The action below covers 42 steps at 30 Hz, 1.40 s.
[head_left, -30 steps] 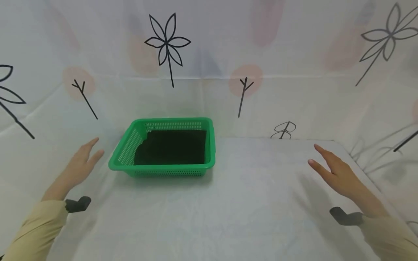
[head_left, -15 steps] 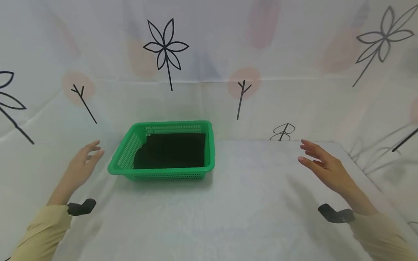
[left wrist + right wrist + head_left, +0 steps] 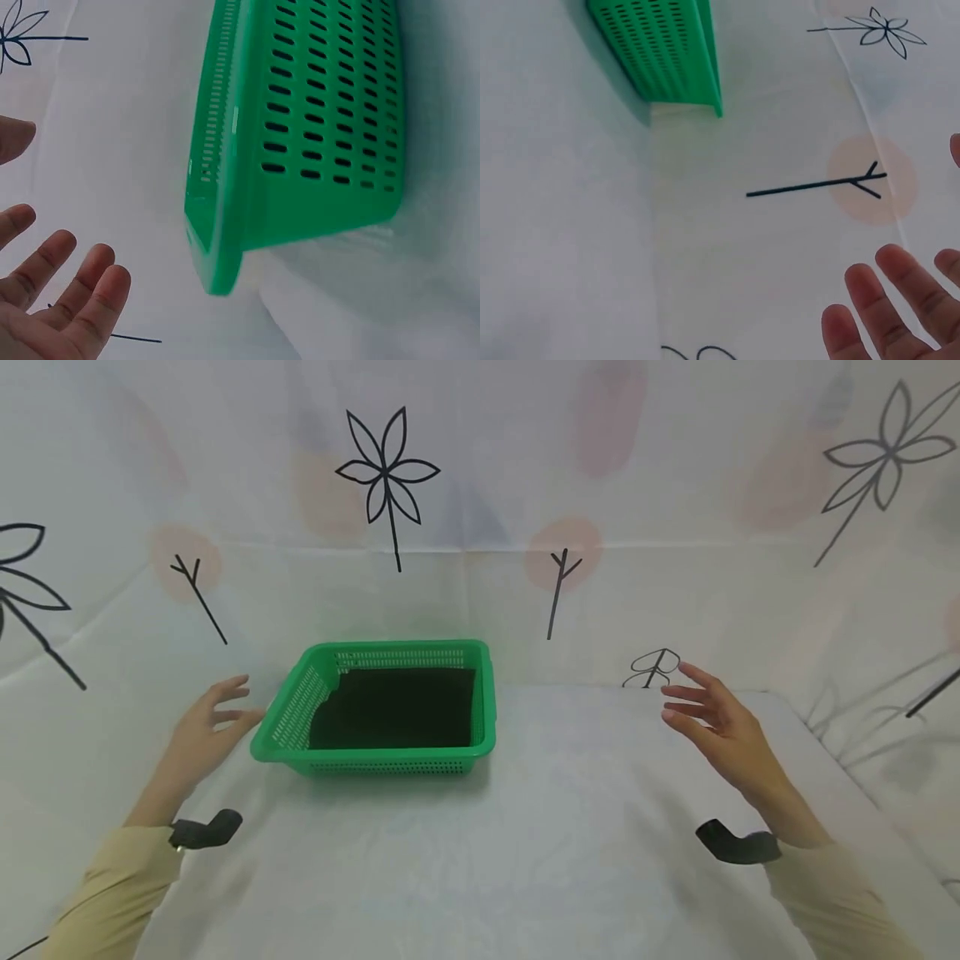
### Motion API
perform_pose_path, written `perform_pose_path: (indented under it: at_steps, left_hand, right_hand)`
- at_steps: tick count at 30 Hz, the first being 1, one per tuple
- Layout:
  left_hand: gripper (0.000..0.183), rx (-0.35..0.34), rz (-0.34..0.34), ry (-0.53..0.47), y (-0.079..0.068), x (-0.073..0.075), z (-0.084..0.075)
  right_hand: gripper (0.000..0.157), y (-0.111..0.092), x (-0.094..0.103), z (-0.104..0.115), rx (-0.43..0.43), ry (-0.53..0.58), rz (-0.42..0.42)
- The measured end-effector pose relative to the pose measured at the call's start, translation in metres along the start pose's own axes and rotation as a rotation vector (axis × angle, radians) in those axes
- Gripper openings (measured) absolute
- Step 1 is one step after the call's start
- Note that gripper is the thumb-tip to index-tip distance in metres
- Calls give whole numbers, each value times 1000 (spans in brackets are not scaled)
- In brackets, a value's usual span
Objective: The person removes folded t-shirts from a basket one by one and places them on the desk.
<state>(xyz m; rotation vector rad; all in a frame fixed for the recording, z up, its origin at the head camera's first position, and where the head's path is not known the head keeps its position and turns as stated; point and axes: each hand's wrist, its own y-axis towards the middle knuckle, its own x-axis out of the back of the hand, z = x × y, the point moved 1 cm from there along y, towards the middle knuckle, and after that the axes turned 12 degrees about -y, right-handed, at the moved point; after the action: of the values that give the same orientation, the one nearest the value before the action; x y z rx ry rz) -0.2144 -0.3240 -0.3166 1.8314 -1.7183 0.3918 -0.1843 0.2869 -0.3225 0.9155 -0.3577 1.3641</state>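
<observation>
While the green rectangular plastic basket (image 3: 375, 755) keeps its place on the white cloth-covered table (image 3: 555, 827), just off the head view's centre toward eight o'clock, both our hands have come nearer to it since half a second ago. Our bare left hand (image 3: 201, 727), at the basket's nine o'clock, has shifted toward its rim, and the left wrist view shows a gap between fingers and plastic. Our bare right hand (image 3: 723, 731), at the basket's three o'clock and well apart from it, has moved inward too. On both, the fingers are loosely spread and slightly bent, thumbs apart. Counting, we find one basket, with one flat black piece (image 3: 397, 710) of unclear material inside; two hands; two tan cloth sleeves (image 3: 120, 893); and two black wrist fittings (image 3: 206, 830), one at each wrist. On the white fabric backdrop (image 3: 495, 602) beyond, we count three bold black line-drawn flowers (image 3: 386, 472), at the head view's eleven, two and nine o'clock, the last largely cut off, plus two whole black twig drawings (image 3: 557, 589) on pinkish discs.
</observation>
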Motion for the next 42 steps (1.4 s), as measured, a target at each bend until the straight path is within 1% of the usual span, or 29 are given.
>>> perform_pose_path:
  at_steps: [2,6,9,12,16,19,23,25,28,30,32,33,35,40,42]
  left_hand:
    - [72,-3,-4,-16,-1,0,-4]
    - [69,-20,-4,-91,1,-2,-8]
    - [65,-31,5,-152,2,-4,-10]
    - [61,-60,8,-189,3,-4,-12]
    - [58,-97,10,-227,6,-4,-15]
    - [60,-82,13,-253,10,-5,-17]
    - [61,-53,13,-290,16,-8,-18]
    - [60,-39,1,-321,19,-10,-18]
    - [59,-25,-30,-358,24,-14,-18]
    - [57,-24,-50,-380,27,-16,-18]
    - [56,-28,-54,-403,30,-17,-19]
    - [56,-26,-51,-418,31,-17,-19]
    - [55,-19,-29,-490,33,-18,-19]
    - [46,28,58,-711,42,-21,-16]
    - [39,46,82,-733,47,-24,-15]
  right_hand:
    - [64,3,-3,5,20,15,-9]
    - [62,11,-8,16,61,64,-15]
    - [59,15,-12,24,72,120,-4]
    - [55,20,-18,31,83,167,1]
    - [52,26,-26,41,83,203,2]
    - [50,30,-33,48,64,224,20]
    - [51,36,-42,58,61,246,53]
    - [51,40,-47,63,65,257,68]
    - [50,45,-54,70,54,302,88]
    - [50,49,-58,75,46,332,101]
    - [50,53,-64,81,36,367,115]
    - [50,55,-67,83,34,381,123]
    - [49,58,-73,89,25,409,145]
    - [49,65,-90,98,8,455,195]
    - [49,67,-96,102,8,459,200]
